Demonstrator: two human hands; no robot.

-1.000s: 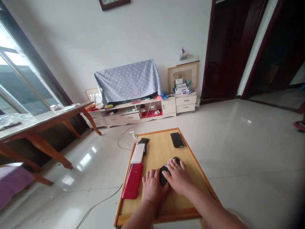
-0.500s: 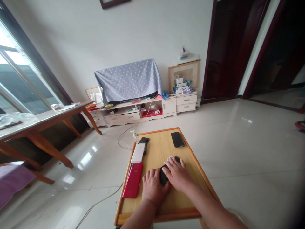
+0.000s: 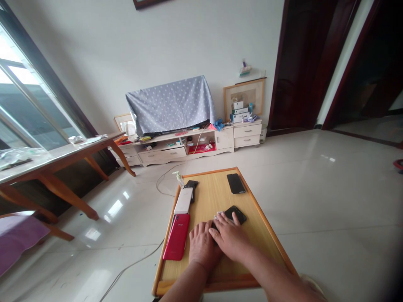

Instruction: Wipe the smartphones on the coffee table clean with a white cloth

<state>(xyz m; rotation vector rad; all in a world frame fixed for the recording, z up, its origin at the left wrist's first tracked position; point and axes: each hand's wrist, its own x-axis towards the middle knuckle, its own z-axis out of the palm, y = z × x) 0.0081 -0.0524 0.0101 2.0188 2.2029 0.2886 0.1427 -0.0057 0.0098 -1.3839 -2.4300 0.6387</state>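
Bare left hand and bare right hand lie open, neither clearly gripping

The right hand (image 3: 229, 237) rests palm down on a pale wooden board with an orange-brown rim (image 3: 206, 286), its fingers spread and touching a slim black rectangular smartphone (image 3: 236, 214) that lies at a slant in the board's near middle. The left hand (image 3: 203, 246) lies palm down just beside it, fingers pointing toward the far edge, nearer the left edge. A dark object (image 3: 214, 227) shows between the hands, partly hidden, and whether either hand holds it cannot be told. Neither hand looks clenched.

Along the left edge, a glossy red smartphone (image 3: 176, 237) lies just beside the left hand. Farther along is a white smartphone (image 3: 183, 200), partly over a second black smartphone (image 3: 191, 186), with a small clear pump bottle (image 3: 179, 178) at the far-left corner. A dark glass-faced smartphone (image 3: 236, 183) lies alone near the far-right corner.

Off the board, a thin white cable (image 3: 132, 262) crosses the glossy tiled floor (image 3: 330, 201) toward a cream cabinet (image 3: 176, 156) beneath a blue polka-dot cloth (image 3: 170, 105)
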